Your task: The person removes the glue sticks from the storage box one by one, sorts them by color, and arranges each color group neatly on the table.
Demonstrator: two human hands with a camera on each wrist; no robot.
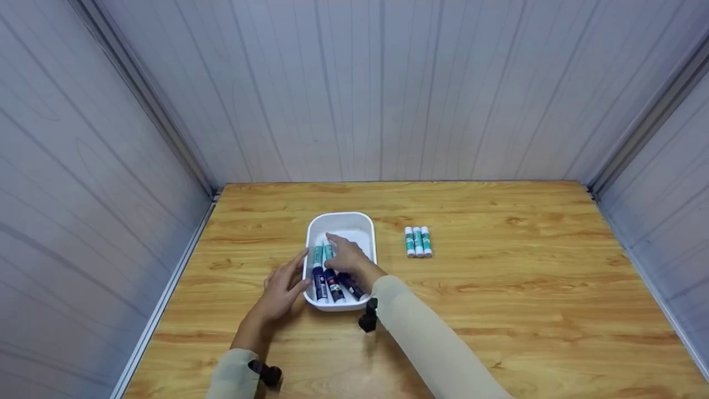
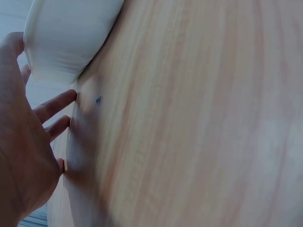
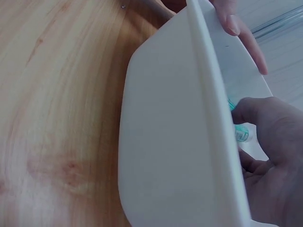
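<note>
One white tray (image 1: 370, 233) near the table's (image 1: 498, 310) middle holds three dark-capped teal sticks (image 1: 327, 277) side by side; three more sticks (image 1: 417, 241) lie in a touching row to the tray's right, well apart from it. Bare wood lies open round the tray on every side, with the widest room to its right. The left hand (image 1: 282, 291) rests against the tray's left rim, fingers spread and straight, while the right hand (image 1: 346, 256) reaches inside, fingers curled round a teal stick (image 3: 240, 134).
</note>
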